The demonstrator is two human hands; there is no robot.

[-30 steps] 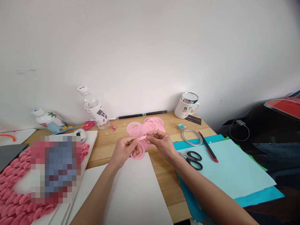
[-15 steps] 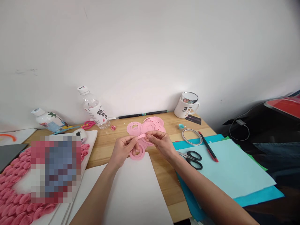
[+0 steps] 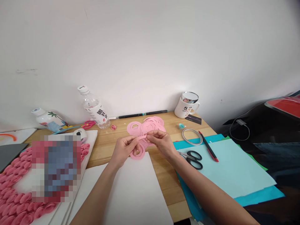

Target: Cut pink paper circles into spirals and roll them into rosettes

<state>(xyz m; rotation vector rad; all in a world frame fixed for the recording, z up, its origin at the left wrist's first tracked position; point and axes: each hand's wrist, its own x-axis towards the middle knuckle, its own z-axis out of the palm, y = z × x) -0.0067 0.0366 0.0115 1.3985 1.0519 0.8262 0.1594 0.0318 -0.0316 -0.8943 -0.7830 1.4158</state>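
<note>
A pink paper strip (image 3: 142,137) stretches between my two hands over the desk. My left hand (image 3: 125,149) pinches its left end between thumb and fingers. The other end, by the thumb and fingertips of my right hand (image 3: 160,142), is pinched too and partly hidden. Curled pink paper (image 3: 137,153) hangs below my left hand, in front of a white sheet; whether it belongs to the strip I cannot tell. Behind my fingers lies a pile of pink paper spirals (image 3: 152,125).
To the right are black-handled scissors (image 3: 194,160), a tape roll (image 3: 192,137), a red-black pen (image 3: 208,147), blue paper (image 3: 234,168) and a white mug (image 3: 185,107). A bottle (image 3: 95,109) stands at back left. Pink paper roses (image 3: 18,203) cover a board at left.
Almost nothing differs. Both hands keep their pinch on the paper strip, with only a slight shift of the fingers and strip.
</note>
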